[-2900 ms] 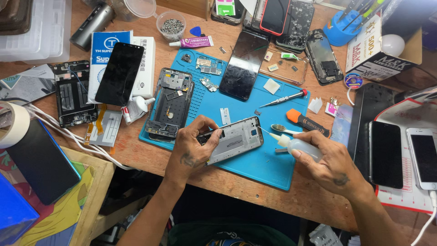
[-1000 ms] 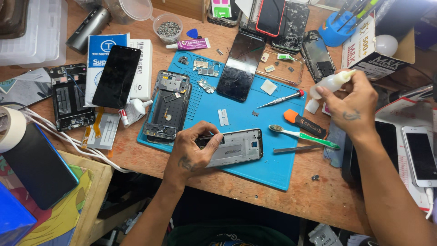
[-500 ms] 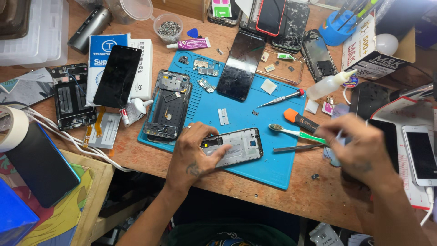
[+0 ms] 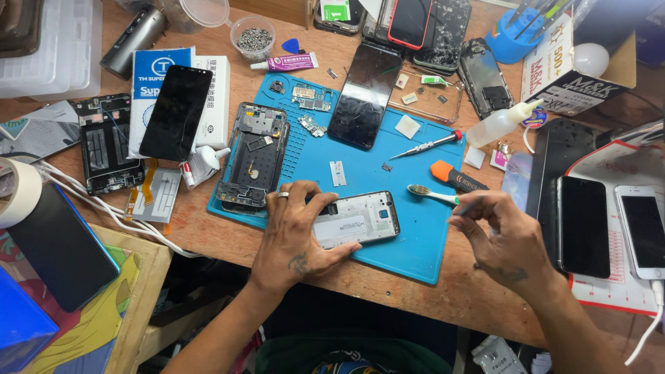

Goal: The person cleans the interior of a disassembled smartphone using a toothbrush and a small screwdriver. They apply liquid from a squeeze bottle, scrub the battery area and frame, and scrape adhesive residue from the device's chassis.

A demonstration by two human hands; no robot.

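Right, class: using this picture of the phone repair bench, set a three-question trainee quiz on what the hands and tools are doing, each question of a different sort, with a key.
1. True or false: the left hand rests on the opened silver phone lying on the blue mat.
2. Which tool is the right hand picking up? A) the small brush B) the screwdriver C) the squeeze bottle
3. Fill in: the squeeze bottle lies on the wooden ____, off the mat.

Key: 1 true; 2 A; 3 table.
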